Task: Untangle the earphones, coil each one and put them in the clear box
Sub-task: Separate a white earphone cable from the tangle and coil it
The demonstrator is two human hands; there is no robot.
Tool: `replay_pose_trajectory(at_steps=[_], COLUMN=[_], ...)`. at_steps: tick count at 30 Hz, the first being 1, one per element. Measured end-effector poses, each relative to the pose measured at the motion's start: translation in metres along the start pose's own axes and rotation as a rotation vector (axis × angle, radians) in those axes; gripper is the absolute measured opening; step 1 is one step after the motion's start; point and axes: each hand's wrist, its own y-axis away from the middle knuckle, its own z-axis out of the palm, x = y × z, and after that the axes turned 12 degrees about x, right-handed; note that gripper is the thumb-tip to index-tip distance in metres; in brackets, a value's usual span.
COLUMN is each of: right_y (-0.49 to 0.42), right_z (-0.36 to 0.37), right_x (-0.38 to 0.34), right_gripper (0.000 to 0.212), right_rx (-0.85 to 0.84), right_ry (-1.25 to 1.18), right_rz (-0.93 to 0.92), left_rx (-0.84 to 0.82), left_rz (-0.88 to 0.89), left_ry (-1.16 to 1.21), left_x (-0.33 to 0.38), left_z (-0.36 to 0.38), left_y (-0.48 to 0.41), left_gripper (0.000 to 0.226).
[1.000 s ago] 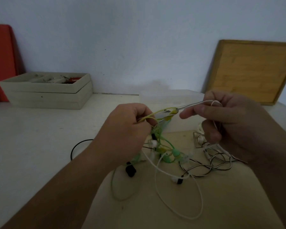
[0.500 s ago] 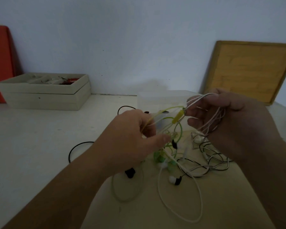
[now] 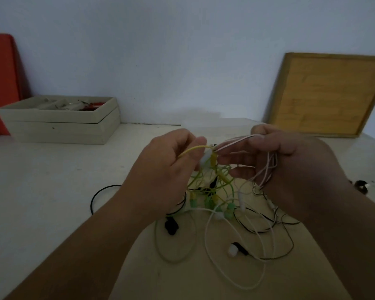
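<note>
**Both hands at the knot, tangle hanging between them**

At the far left a red board (image 3: 0,83) leans on the wall, with two stacked beige trays (image 3: 59,128) just beside it on the bench (image 3: 52,191). A black cable loop (image 3: 95,198) lies flat nearer the middle.

The left hand (image 3: 167,169) is raised above the bench, its fingers (image 3: 200,141) pinching a yellow cable (image 3: 193,149). That cable runs roughly left to right, from the pinch into a small junction (image 3: 210,156) where several cords cross. The junction sits just right of the left fingertips and touches or nearly touches the right hand's forefinger, so the left hand looks marginally nearer. Below it the earphone tangle (image 3: 217,198) of green, yellow, white and black cords hangs down to the bench, and a black earbud with a white tip (image 3: 236,250) lies loose nearer the camera.

The right hand (image 3: 290,169) has its fingers (image 3: 232,156) curled round several loops of white cable (image 3: 266,169), which lead back to the junction. Any freeing pull would probably run along that left-to-right line, the hands drawing apart.

The clear box (image 3: 221,124) stands faintly visible beyond the hands, toward the wall, with nothing seen in it. A wooden board (image 3: 329,94) leans at the right, and a small dark object (image 3: 360,185) lies near the right edge; what it is cannot be told.

No brand, label or writing is readable anywhere.
</note>
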Motion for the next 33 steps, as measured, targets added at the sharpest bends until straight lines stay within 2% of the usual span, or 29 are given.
replay_pose_trajectory(at_steps=[4, 9, 12, 16, 22, 27, 33], right_y=[0.004, 0.002, -0.001, 0.0, 0.001, 0.002, 0.004], right_z=[0.0, -0.003, -0.004, -0.002, 0.002, 0.005, 0.003], right_x=[-0.002, -0.002, -0.001, 0.0, 0.005, 0.001, 0.0], right_gripper=[0.011, 0.013, 0.014, 0.013, 0.014, 0.014, 0.01], right_rx=[-0.043, 0.02, 0.075, 0.059, 0.08, 0.055, -0.046], right_ry=[-0.008, -0.034, 0.013, -0.016, 0.025, 0.027, -0.053], right_rz=[-0.039, -0.051, -0.034, -0.046, -0.082, -0.053, 0.011], left_rx=[0.008, 0.048, 0.051, 0.018, -0.012, 0.028, 0.013], left_rz=[-0.094, -0.109, -0.149, -0.204, -0.266, -0.211, -0.191], left_ry=[0.118, 0.066, 0.105, 0.194, 0.303, 0.254, 0.205], left_x=[0.0, -0.002, 0.001, 0.004, 0.005, 0.006, 0.006], left_z=[0.002, -0.001, -0.003, -0.001, 0.006, 0.007, 0.008], left_y=[0.0, -0.002, -0.002, 0.0, 0.001, 0.003, 0.004], left_gripper=[0.032, 0.039, 0.047, 0.062, 0.031, 0.039, 0.033])
